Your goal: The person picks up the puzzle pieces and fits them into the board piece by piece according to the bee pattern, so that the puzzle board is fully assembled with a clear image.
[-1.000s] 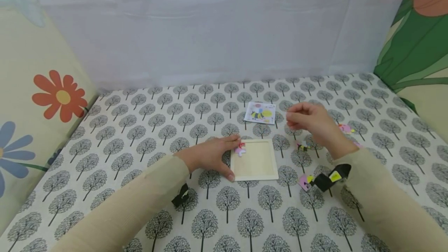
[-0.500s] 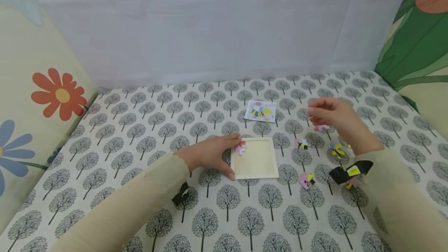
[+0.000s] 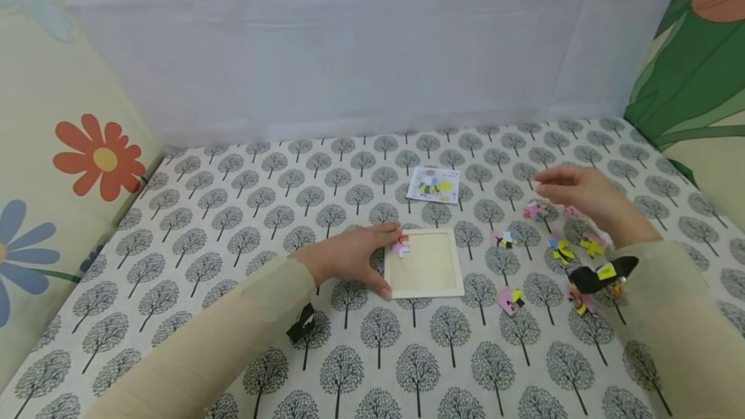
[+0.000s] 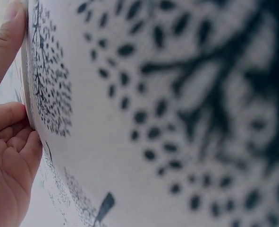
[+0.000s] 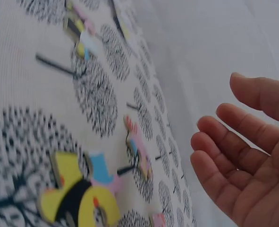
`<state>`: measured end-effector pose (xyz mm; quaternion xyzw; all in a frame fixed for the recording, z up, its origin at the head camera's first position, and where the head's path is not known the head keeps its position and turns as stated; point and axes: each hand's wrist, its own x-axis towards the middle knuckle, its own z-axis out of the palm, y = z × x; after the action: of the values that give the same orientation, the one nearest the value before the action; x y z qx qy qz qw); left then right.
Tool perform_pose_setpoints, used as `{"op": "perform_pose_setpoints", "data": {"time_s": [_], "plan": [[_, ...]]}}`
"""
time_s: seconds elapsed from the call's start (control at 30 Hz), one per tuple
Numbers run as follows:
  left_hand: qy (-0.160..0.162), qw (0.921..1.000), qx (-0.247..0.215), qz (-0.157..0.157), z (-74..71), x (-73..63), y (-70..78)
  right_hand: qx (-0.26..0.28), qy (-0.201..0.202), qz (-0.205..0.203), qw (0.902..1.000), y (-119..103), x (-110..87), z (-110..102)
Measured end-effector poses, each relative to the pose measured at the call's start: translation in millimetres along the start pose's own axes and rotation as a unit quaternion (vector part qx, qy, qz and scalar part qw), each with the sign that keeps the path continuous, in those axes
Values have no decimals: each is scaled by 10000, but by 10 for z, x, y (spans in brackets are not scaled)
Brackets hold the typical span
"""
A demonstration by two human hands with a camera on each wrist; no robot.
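Observation:
A square, light wooden puzzle tray (image 3: 425, 293) lies mid-table with one pink-and-red puzzle piece (image 3: 400, 247) inside its upper left corner. My left hand (image 3: 352, 253) rests along the tray's left side, index finger at the top corner and thumb (image 4: 4, 52) extended by the lower edge. Over on the right, my right hand (image 3: 588, 196) hovers above the table with loosely bent fingers and nothing between them. Below and around it lie loose pieces: a yellow-and-black piece (image 3: 561, 249), a yellow piece (image 3: 592, 244) and a pink-blue piece (image 5: 138, 146).
Behind the tray lies a picture card (image 3: 433, 185) with a bee. More loose pieces, such as a pink-and-black piece (image 3: 505, 238) and a pink-and-yellow piece (image 3: 511, 300), lie right of the tray. A white wall (image 3: 349, 50) closes off the back of the tree-print tablecloth (image 3: 233, 290).
My right hand has moved rightward, away from the card, uncovering several puzzle pieces beneath it. The left hand and the tray have stayed in place.

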<state>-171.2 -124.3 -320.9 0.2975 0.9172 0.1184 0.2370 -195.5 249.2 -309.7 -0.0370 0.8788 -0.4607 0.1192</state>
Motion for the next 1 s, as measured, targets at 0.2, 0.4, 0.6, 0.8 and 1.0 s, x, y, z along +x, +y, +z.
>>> {"op": "perform_pose_setpoints", "data": {"time_s": [0.2, 0.4, 0.6, 0.8, 1.0], "plan": [[8, 10000, -20, -12, 2, 1, -4, -475, -96, 187, 9987, 53, 53, -33], [-10, 10000, -38, -25, 3, 0, -3, -1074, -352, -59, 9936, 111, 125, -41], [-2, 10000, -29, -40, 4, -3, 3, -1534, -619, -138, 9861, 129, 209, -13], [-5, 10000, -18, -61, 2, -10, 3, -1769, -711, -219, 9814, 128, 247, 23], [-35, 9999, -56, -95, 2, -8, 5, -2148, -685, -494, 9730, 125, 275, 51]]}}
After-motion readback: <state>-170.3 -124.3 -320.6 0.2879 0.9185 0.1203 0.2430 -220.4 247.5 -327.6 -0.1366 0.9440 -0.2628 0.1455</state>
